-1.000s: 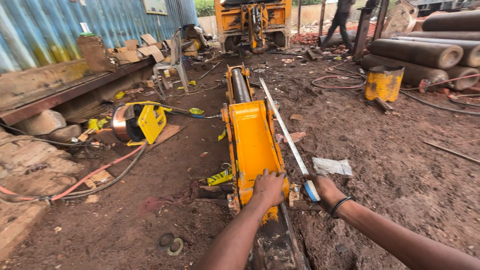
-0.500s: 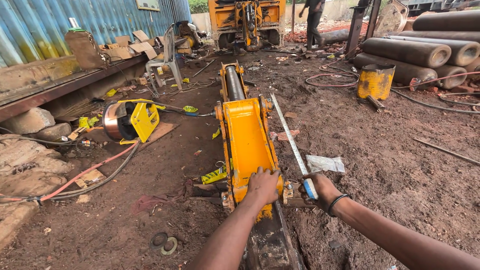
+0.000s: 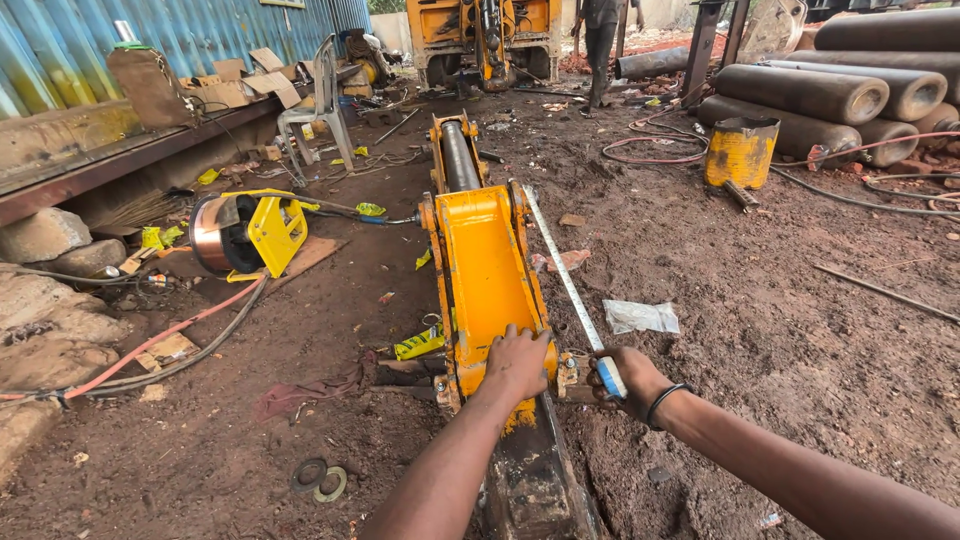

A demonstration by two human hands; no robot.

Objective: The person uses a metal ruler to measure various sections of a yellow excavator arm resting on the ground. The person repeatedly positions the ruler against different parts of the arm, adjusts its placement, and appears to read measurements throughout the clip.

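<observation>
On yellow arm point(image 3: 487, 270): hands (2) point(image 3: 518, 360), tape measure point(image 3: 570, 290).

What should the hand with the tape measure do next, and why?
Probably press the tape measure flatter against the yellow arm. The right hand holds its case at the near end, but the blade angles off the edge; the left hand rests on the arm.

Yellow steel excavator arm section point(image 3: 485, 270), lying lengthwise on the dirt floor point(image 3: 760, 330), its open channel face up, with a grey hydraulic cylinder point(image 3: 458, 152) resting in its far end and a dark, rusty steel member point(image 3: 535, 480) joined at its near end. Tape measure point(image 3: 610, 378), a blue-and-white case with its pale blade point(image 3: 560, 268) drawn out straight along the section's right edge toward the far end.
</observation>
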